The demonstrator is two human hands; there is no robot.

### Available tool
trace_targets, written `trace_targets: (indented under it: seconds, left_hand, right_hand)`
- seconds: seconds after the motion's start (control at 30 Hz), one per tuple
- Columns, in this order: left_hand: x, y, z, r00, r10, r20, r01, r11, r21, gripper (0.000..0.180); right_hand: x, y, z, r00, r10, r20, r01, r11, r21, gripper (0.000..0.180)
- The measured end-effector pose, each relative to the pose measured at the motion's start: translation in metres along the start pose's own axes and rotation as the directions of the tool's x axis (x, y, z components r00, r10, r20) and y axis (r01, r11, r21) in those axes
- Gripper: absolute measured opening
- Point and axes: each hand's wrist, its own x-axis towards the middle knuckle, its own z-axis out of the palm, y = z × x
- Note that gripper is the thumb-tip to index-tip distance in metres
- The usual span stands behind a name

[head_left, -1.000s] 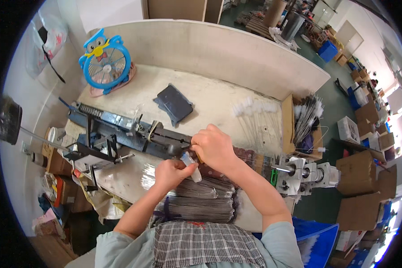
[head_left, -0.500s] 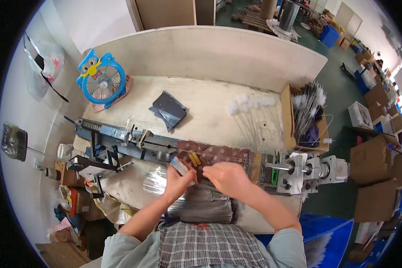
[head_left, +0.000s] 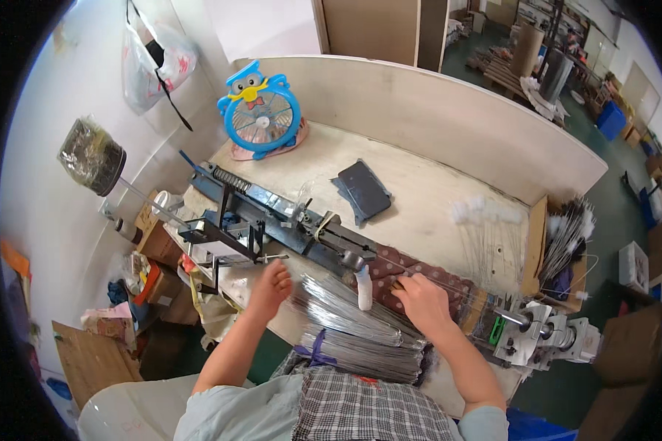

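Observation:
My left hand [head_left: 272, 285] is raised beside the rod of a black metal frame [head_left: 232, 239], fingers curled closed. Whether anything is inside them is hidden. My right hand [head_left: 423, 303] bends down over a brown polka-dot cloth [head_left: 440, 278], its fingertips closed on a small yellow piece [head_left: 398, 286] that they mostly cover. Between the hands, a white wrapped tube with a blue tip [head_left: 364, 288] rests by the wires. Just behind it runs a long metal bench fixture [head_left: 301, 220] with a spring and clamp. Thin metal wires [head_left: 353, 312] lie in front, with a purple-tied bundle [head_left: 368, 353] nearer me.
A blue cartoon fan [head_left: 262, 121] and a dark flat pad [head_left: 364, 189] stand farther back on the table. White-tipped wire brushes [head_left: 485, 213] lie at right, beside a cardboard box [head_left: 535, 246] of brushes. A metal shaft unit [head_left: 544, 331] sits at the right end.
The view has swung left, so the bench appears farther right. My left hand has let go of the white tube and moved left to the black frame. My right hand has come down onto the yellow piece.

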Motion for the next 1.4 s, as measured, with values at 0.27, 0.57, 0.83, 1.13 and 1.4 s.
trace_targets:
  seconds: [0.27, 0.57, 0.83, 1.13, 1.4]
  left_hand:
    - [-0.007, 0.024, -0.010, 0.908, -0.035, -0.417, 0.026, 0.999, -0.028, 0.024]
    - [-0.009, -0.006, 0.050, 0.892, 0.254, -0.375, -0.179, 0.958, 0.223, 0.011]
    - [0.005, -0.070, 0.216, 0.985, -0.011, 0.173, -0.026, 0.977, 0.211, 0.016]
    - [0.017, -0.086, 0.230, 0.994, 0.023, 0.104, -0.050, 0.964, 0.261, 0.014]
    - [0.008, -0.063, 0.214, 0.994, 0.060, -0.090, -0.058, 0.998, 0.026, 0.013]
  right_hand:
    - [-0.002, -0.013, -0.024, 0.998, -0.035, 0.051, 0.031, 0.996, 0.082, 0.017]
    - [-0.002, -0.018, -0.082, 0.996, -0.058, -0.063, 0.069, 0.980, 0.188, 0.019]
    - [0.002, 0.006, -0.089, 0.985, 0.170, 0.013, -0.164, 0.927, 0.339, 0.016]
    - [-0.017, 0.029, -0.088, 0.957, 0.274, 0.101, -0.277, 0.748, 0.603, 0.019]
    - [0.013, 0.006, -0.087, 0.981, -0.025, -0.191, 0.049, 0.991, 0.122, 0.013]
